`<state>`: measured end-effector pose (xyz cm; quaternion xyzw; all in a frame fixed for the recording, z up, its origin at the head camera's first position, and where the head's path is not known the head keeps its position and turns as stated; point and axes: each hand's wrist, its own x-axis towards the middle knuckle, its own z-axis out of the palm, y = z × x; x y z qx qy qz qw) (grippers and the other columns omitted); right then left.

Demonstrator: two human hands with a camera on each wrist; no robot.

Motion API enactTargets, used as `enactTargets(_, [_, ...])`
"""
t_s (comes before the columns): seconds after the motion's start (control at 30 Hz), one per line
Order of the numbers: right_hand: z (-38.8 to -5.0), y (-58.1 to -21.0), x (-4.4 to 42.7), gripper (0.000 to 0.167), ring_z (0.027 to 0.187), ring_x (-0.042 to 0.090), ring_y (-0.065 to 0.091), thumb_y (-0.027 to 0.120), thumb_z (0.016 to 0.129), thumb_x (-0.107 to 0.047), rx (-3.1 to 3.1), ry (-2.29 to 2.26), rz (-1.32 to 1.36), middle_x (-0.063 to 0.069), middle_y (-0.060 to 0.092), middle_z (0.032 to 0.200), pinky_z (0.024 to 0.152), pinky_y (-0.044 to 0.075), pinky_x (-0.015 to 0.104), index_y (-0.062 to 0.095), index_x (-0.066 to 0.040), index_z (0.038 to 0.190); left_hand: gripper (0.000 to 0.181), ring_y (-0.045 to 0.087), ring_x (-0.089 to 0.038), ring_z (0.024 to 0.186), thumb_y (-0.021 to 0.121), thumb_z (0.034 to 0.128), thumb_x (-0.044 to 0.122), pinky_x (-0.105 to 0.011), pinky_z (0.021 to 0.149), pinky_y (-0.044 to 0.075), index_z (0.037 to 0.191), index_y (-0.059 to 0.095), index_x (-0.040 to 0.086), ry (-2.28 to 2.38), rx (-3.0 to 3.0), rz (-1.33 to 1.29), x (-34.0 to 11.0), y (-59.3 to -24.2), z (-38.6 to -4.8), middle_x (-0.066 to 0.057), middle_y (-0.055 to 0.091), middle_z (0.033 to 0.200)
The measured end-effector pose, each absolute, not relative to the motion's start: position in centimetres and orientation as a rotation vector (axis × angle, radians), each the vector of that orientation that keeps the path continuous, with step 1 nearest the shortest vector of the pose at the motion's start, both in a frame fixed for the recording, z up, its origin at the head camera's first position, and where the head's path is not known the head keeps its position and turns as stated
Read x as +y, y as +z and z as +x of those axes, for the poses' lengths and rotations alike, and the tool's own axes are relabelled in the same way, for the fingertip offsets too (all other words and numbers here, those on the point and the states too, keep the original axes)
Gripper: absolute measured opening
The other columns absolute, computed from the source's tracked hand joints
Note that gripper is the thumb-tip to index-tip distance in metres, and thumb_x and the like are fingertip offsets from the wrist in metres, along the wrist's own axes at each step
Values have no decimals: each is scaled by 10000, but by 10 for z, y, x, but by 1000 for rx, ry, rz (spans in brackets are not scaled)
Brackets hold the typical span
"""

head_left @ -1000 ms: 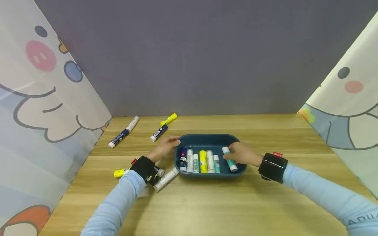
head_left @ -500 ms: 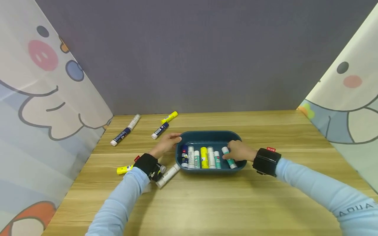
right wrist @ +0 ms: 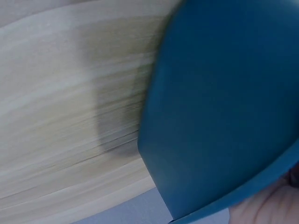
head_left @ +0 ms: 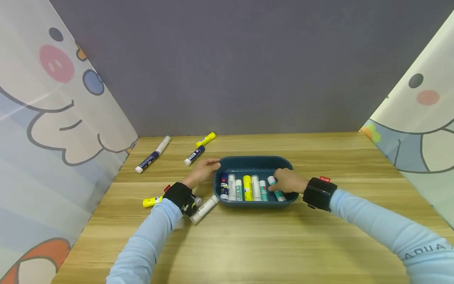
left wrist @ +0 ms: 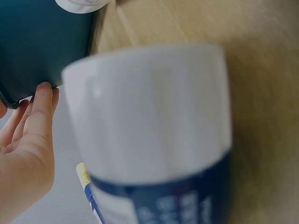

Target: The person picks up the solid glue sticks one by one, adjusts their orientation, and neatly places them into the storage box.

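A dark teal tray (head_left: 255, 204) holds a row of glue sticks, among them a navy one (head_left: 224, 186), a yellow one (head_left: 248, 188) and a small green one (head_left: 263, 191). At its left end my left hand (head_left: 203, 173) grips the rim; the left wrist view has the fingers (left wrist: 39, 116) against the tray's outer wall (left wrist: 37, 46). Inside the right end, my right hand (head_left: 289, 181) pinches a tilted green-and-white glue stick (head_left: 279, 194). In the right wrist view the tray wall (right wrist: 215, 107) hides the fingertips, with only part of the hand (right wrist: 261, 207) showing.
A white stick (head_left: 204, 210) lies just left of the tray, and a yellow one (head_left: 152, 201) beside the left wrist. Farther back lie navy (head_left: 147, 162), white (head_left: 163, 144), navy (head_left: 194, 155) and yellow (head_left: 205, 139) sticks. A grey wall stands behind.
My right hand has lowered the green-and-white stick deeper into the tray's right end. My left hand keeps its place on the rim. The head view has shifted slightly.
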<state>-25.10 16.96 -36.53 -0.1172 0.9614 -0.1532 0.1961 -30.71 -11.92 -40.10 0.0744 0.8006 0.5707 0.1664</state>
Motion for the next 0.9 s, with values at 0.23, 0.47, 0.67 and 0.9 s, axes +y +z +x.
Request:
enactTargets(0.23, [-252, -366, 170, 297, 508, 120, 495, 672, 832, -271, 2704, -426, -347, 33, 522, 657, 472, 397, 208, 610, 1, 931, 401, 460, -293, 1228, 477, 959, 183, -404, 978, 434, 1329, 461, 29, 1596, 2302, 202, -119, -399, -308, -174, 489, 1330])
enactTargets(0.47, [-252, -367, 173, 342, 515, 113, 584, 658, 844, -245, 2657, -522, -347, 32, 614, 624, 545, 479, 230, 622, 50, 1013, 401, 465, -293, 1223, 480, 957, 182, -397, 973, 440, 1326, 463, 25, 1596, 2296, 205, -117, -400, -308, -176, 492, 1326])
enactTargets(0.67, [-253, -368, 174, 357, 576, 114, 634, 649, 849, -216, 2610, -627, -330, 38, 652, 729, 576, 521, 244, 610, 69, 1061, 399, 469, -307, 1217, 486, 954, 173, -411, 969, 441, 1321, 467, 18, 1611, 2304, 218, -117, -400, -307, -189, 494, 1321])
enactTargets(0.9, [-254, -368, 174, 413, 584, 123, 647, 652, 846, -193, 2600, -692, -340, 76, 673, 773, 567, 534, 246, 575, 115, 1109, 400, 466, -296, 1223, 487, 955, 186, -402, 964, 447, 1326, 469, 37, 1595, 2310, 194, -117, -398, -306, -176, 494, 1326])
